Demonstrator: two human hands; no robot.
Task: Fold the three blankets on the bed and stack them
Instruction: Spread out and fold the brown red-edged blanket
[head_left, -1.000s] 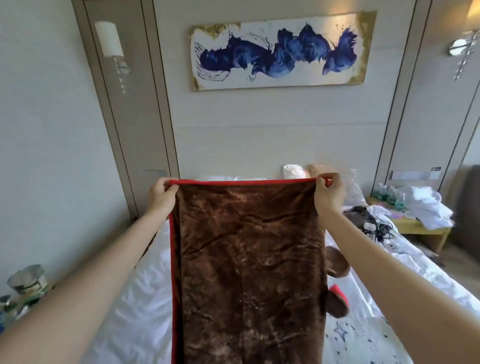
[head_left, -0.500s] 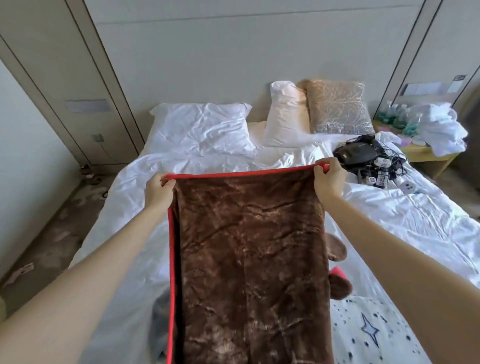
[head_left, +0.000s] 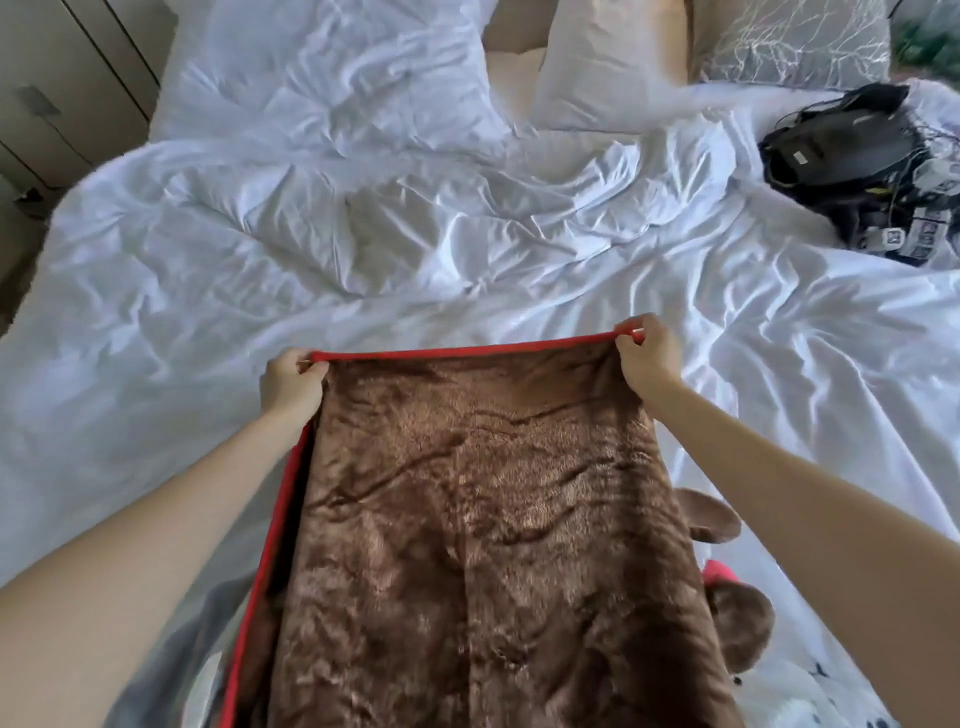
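A brown plush blanket (head_left: 483, 535) with a red border is stretched out in front of me over the bed (head_left: 156, 322). My left hand (head_left: 291, 382) pinches its far left corner and my right hand (head_left: 647, 358) pinches its far right corner, so the red top edge runs taut between them. Brown rounded flaps and a red patch of the same blanket stick out at its right side. A white blanket with dark star marks (head_left: 826, 691) lies at the lower right, partly hidden by my right arm. A grey cloth (head_left: 187, 644) shows at the lower left under my left arm.
The bed is covered by a rumpled white duvet. White pillows (head_left: 337, 57) and a patterned grey cushion (head_left: 789, 47) lie at the head. A black bag with cables and small packets (head_left: 857, 150) sits at the far right. Wall panels stand at the upper left.
My view has tilted down from the wall and painting onto the bed. Both hands have lowered the blanket's top edge toward the duvet, still holding the same corners.
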